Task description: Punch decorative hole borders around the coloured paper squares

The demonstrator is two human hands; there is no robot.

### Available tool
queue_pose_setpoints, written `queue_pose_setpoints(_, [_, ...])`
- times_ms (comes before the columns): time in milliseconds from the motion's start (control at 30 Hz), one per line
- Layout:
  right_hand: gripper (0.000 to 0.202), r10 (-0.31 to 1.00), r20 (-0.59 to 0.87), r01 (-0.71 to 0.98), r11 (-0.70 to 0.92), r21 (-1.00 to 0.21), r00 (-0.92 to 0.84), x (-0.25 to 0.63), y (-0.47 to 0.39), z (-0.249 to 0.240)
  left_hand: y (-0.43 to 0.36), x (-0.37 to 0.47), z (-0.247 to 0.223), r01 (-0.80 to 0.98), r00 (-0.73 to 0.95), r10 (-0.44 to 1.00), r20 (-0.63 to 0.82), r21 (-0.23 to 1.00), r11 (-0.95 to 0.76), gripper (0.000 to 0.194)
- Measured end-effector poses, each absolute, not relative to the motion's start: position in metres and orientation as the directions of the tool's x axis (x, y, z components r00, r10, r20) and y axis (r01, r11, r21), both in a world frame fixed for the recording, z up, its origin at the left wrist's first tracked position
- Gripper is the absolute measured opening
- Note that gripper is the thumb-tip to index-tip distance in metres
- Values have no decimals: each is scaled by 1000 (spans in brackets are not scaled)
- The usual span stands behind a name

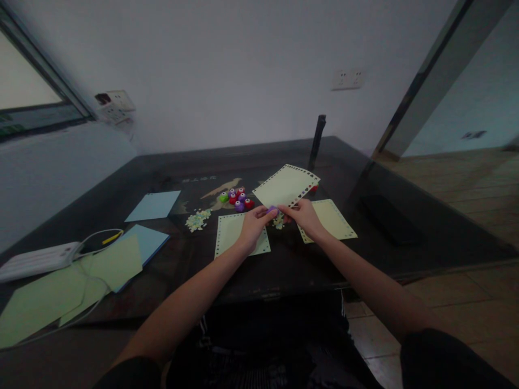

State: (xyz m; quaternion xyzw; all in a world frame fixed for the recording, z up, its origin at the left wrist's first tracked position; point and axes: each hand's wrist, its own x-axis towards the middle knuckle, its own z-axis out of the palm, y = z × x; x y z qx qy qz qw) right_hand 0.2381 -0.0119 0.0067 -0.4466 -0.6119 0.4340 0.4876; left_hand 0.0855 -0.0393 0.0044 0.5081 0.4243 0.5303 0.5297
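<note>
Between my hands is a small purple craft punch (272, 209), partly hidden by the fingers. My left hand (254, 227) is closed on it, thumb on top. With fingers bent, my right hand (305, 217) pinches the lower edge of a pale green sheet (284, 185) beside the punch. This sheet is raised and tilted, and punched holes run along its edges. Just below the fingers lies a small heap of paper cut-outs (278, 221). Under my left hand rests a second sheet with a punched border (231, 233). A third punched sheet (330, 219) lies by my right wrist.
Several coloured craft punches (237, 199) stand left of the raised sheet, near a heap of paper bits (198, 220). Blue sheets (156, 206), plain green sheets (48, 292), a white power strip (38, 261) and its cable lie left. A black upright object (317, 141) stands behind.
</note>
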Motion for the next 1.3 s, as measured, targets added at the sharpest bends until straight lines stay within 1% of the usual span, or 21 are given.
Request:
queue_pose_setpoints(167, [38,969,211,130,227,-965,-130,238,-14,10,-38,85,3,-134,60,994,89,988,-80,27])
queue_pose_setpoints(500, [38,962,228,172,252,-952,-148,238,-17,11,-38,87,1,-207,39,995,97,975,-87,29])
queue_pose_setpoints(733, [38,963,234,150,253,-956,-133,238,-17,11,-36,88,-2,-230,54,990,129,967,-113,30])
queue_pose_setpoints(933, [38,962,242,177,262,-949,-125,237,-18,11,-32,86,-4,-203,90,987,136,972,-115,32])
queue_pose_setpoints(1300, [39,963,250,183,265,-947,-100,238,-18,13,-31,85,-6,-193,98,988,120,976,-99,30])
